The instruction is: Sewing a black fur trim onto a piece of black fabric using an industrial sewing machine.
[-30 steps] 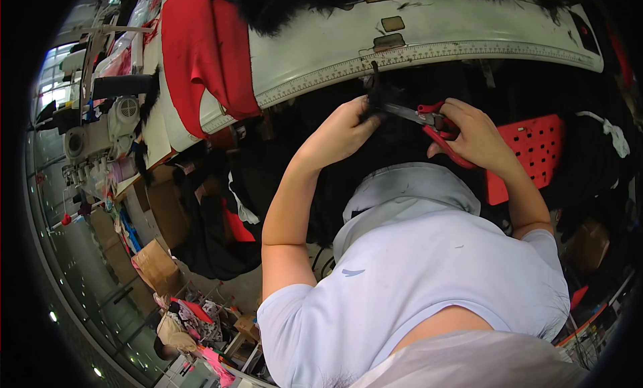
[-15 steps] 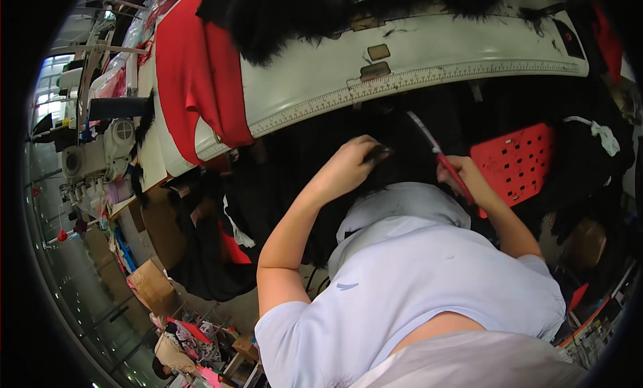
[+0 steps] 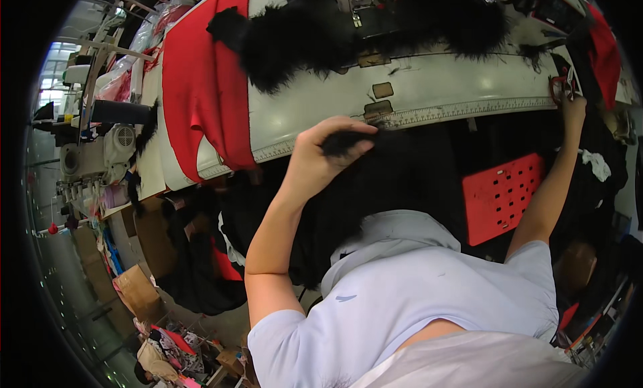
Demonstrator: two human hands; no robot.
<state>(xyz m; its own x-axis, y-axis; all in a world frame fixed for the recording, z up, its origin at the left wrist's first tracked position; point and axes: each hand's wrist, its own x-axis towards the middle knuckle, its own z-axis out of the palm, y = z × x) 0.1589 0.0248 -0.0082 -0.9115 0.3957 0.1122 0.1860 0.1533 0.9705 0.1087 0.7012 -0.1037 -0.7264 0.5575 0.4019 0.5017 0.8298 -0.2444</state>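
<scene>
My left hand (image 3: 323,147) is raised near the table's front edge, its thumb and fingers closed around a tuft of black fur (image 3: 343,143). My right arm reaches far out to the right end of the table. There my right hand (image 3: 573,108) grips red-handled scissors (image 3: 557,88), the fingers partly hidden. Along the back of the white table (image 3: 301,116) lies a long strip of black fur (image 3: 291,43). Red fabric (image 3: 201,93) drapes over the table's left part. Black cloth (image 3: 408,170) hangs below the edge, in front of me.
A ruler strip (image 3: 462,110) runs along the table's front edge. Sewing machine parts (image 3: 357,16) stand at the back. A red perforated panel (image 3: 504,197) sits below the table on the right. At lower left are a cardboard box (image 3: 138,291) and another person (image 3: 157,361).
My right hand has moved with the scissors from in front of my body to the table's far right end. My left hand has risen toward the table edge with the black fur.
</scene>
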